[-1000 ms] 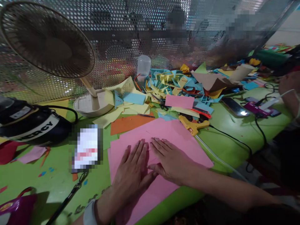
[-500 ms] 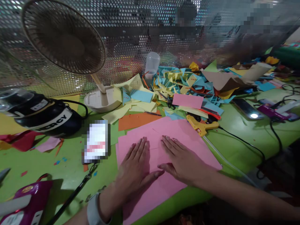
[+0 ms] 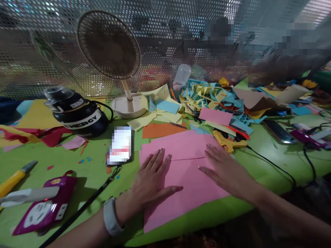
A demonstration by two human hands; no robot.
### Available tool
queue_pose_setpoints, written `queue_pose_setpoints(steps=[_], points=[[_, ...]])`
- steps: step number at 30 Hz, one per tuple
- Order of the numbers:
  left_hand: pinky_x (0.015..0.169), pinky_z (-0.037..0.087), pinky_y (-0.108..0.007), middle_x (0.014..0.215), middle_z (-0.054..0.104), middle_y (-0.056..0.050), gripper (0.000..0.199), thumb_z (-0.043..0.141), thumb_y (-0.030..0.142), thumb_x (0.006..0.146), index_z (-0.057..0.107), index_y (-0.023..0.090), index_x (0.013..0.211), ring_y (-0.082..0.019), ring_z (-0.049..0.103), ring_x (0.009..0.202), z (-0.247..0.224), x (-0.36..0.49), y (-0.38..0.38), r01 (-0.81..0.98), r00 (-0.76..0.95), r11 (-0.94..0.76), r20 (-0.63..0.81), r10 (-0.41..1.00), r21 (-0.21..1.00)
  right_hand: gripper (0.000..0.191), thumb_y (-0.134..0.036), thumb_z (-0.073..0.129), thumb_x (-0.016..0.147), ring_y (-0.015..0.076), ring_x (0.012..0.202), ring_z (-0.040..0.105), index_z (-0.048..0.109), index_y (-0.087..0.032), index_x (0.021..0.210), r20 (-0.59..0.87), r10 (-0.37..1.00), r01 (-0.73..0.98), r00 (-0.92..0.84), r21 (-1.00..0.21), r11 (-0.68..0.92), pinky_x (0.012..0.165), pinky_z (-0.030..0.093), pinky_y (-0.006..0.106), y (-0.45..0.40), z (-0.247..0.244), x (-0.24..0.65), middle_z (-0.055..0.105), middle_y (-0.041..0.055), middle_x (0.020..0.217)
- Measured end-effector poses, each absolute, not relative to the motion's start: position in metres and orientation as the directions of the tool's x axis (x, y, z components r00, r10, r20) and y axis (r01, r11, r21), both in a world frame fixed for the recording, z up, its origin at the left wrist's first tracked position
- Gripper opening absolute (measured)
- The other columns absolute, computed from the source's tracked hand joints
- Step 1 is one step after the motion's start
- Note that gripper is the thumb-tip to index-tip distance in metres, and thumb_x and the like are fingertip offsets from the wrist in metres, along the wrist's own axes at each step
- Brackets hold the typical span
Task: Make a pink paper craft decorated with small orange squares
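Pink paper sheets point(image 3: 183, 179) lie stacked near the front edge of the green table point(image 3: 95, 186), with a slit or fold line across their upper part. My left hand point(image 3: 152, 175) rests flat on the left side of the pink paper, fingers spread, a pale band on the wrist. On the right side of the paper lies my right hand point(image 3: 227, 168), its fingers stretched out and the thumb apart. An orange sheet point(image 3: 164, 131) sits just behind the pink paper. Beside its back right corner is a yellow glue gun point(image 3: 229, 142).
A fan point(image 3: 130, 106), a black bottle point(image 3: 85, 119), and a lit phone point(image 3: 120, 146) stand or lie left. Paper scraps point(image 3: 207, 96) are heaped behind, around a clear cup point(image 3: 183, 75). A purple device point(image 3: 46, 206) and yellow cutter point(image 3: 12, 182) lie front left; another phone point(image 3: 279, 131) lies right.
My right hand has slid to the right over the paper, away from my left hand. The pink paper's line shows more between them. The camera view has turned left.
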State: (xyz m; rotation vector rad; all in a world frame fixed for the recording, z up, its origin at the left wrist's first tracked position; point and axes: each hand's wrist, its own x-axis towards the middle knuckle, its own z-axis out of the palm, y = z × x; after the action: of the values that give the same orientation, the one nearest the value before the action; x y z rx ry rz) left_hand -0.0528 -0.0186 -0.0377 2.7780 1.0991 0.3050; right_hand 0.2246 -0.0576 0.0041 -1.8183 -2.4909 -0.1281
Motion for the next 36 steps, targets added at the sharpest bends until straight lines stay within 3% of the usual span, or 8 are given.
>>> queue_pose_setpoints(steps=[3, 7, 9, 12, 19, 27, 32, 36], points=[[0.114, 0.025, -0.054, 0.155, 0.027, -0.022, 0.093, 0.040, 0.077, 0.082, 0.031, 0.012, 0.149, -0.036, 0.022, 0.144, -0.038, -0.053, -0.019, 0.654, 0.711, -0.722, 0.143, 0.688, 0.224, 0.031, -0.039, 0.047, 0.095, 0.0280, 0.097, 0.066, 0.067, -0.015, 0.093, 0.053, 0.976, 0.968, -0.213, -0.127, 0.218, 0.084, 0.050, 0.041, -0.024, 0.032, 0.204, 0.072, 0.0131, 0.098], [0.115, 0.024, -0.053, 0.156, 0.023, -0.023, 0.096, 0.041, 0.077, 0.082, 0.026, 0.012, 0.151, -0.036, 0.021, 0.144, -0.042, -0.055, -0.019, 0.653, 0.713, -0.727, 0.149, 0.685, 0.211, 0.037, -0.048, 0.059, 0.087, 0.0156, 0.049, 0.063, 0.056, -0.018, 0.067, -0.418, 0.864, 0.823, -0.280, -0.568, -0.008, 0.051, 0.049, 0.027, 0.025, 0.031, 0.172, 0.064, 0.0005, 0.056], [0.115, 0.024, -0.052, 0.157, 0.021, -0.022, 0.097, 0.041, 0.077, 0.081, 0.024, 0.013, 0.151, -0.036, 0.021, 0.144, -0.045, -0.055, -0.019, 0.656, 0.710, -0.728, 0.164, 0.685, 0.198, 0.038, -0.045, 0.062, 0.086, 0.0128, 0.042, 0.059, 0.053, -0.017, 0.061, -0.606, 0.719, 0.719, -0.339, -0.660, -0.218, 0.047, 0.049, 0.023, 0.040, 0.019, 0.166, 0.060, -0.0015, 0.047], [0.115, 0.023, -0.051, 0.157, 0.022, -0.021, 0.095, 0.041, 0.076, 0.083, 0.022, 0.013, 0.152, -0.036, 0.021, 0.144, -0.047, -0.055, -0.019, 0.649, 0.719, -0.740, 0.178, 0.672, 0.178, 0.039, -0.042, 0.063, 0.085, 0.0116, 0.040, 0.059, 0.051, -0.017, 0.058, -0.658, 0.662, 0.676, -0.358, -0.672, -0.302, 0.046, 0.050, 0.022, 0.047, 0.002, 0.167, 0.059, -0.0021, 0.043], [0.113, 0.026, -0.050, 0.156, 0.024, -0.022, 0.096, 0.041, 0.075, 0.083, 0.018, 0.013, 0.153, -0.036, 0.026, 0.143, -0.046, -0.055, -0.018, 0.648, 0.726, -0.752, 0.201, 0.657, 0.117, 0.050, -0.057, 0.076, 0.067, 0.0126, 0.034, 0.058, 0.055, -0.014, 0.051, -0.659, 0.669, 0.704, -0.344, -0.652, -0.280, 0.037, 0.046, 0.021, 0.046, 0.000, 0.170, 0.060, 0.0010, 0.040], [0.111, 0.029, -0.052, 0.155, 0.030, -0.020, 0.096, 0.043, 0.073, 0.084, 0.011, 0.016, 0.154, -0.036, 0.029, 0.142, -0.048, -0.057, -0.017, 0.630, 0.738, -0.771, 0.237, 0.632, 0.092, 0.043, -0.046, 0.080, 0.069, 0.0122, 0.036, 0.059, 0.056, -0.014, 0.054, -0.704, 0.634, 0.627, -0.321, -0.660, -0.415, 0.036, 0.041, 0.018, 0.038, 0.003, 0.191, 0.062, 0.0015, 0.040], [0.112, 0.028, -0.052, 0.155, 0.030, -0.020, 0.096, 0.044, 0.073, 0.084, 0.014, 0.015, 0.154, -0.036, 0.027, 0.143, -0.047, -0.058, -0.018, 0.633, 0.740, -0.768, 0.215, 0.637, 0.097, 0.043, -0.047, 0.075, 0.074, 0.0129, 0.037, 0.060, 0.055, -0.014, 0.054, -0.743, 0.650, 0.681, -0.163, -0.561, -0.471, 0.035, 0.037, 0.019, 0.021, 0.007, 0.230, 0.064, 0.0035, 0.044], [0.113, 0.028, -0.052, 0.156, 0.028, -0.021, 0.094, 0.042, 0.073, 0.084, 0.016, 0.014, 0.153, -0.036, 0.026, 0.143, -0.046, -0.058, -0.018, 0.638, 0.740, -0.765, 0.204, 0.641, 0.090, 0.042, -0.041, 0.069, 0.081, 0.0127, 0.037, 0.059, 0.054, -0.015, 0.052, -0.781, 0.623, 0.749, -0.052, -0.443, -0.493, 0.039, 0.044, 0.021, 0.010, 0.023, 0.250, 0.063, 0.0038, 0.045]])
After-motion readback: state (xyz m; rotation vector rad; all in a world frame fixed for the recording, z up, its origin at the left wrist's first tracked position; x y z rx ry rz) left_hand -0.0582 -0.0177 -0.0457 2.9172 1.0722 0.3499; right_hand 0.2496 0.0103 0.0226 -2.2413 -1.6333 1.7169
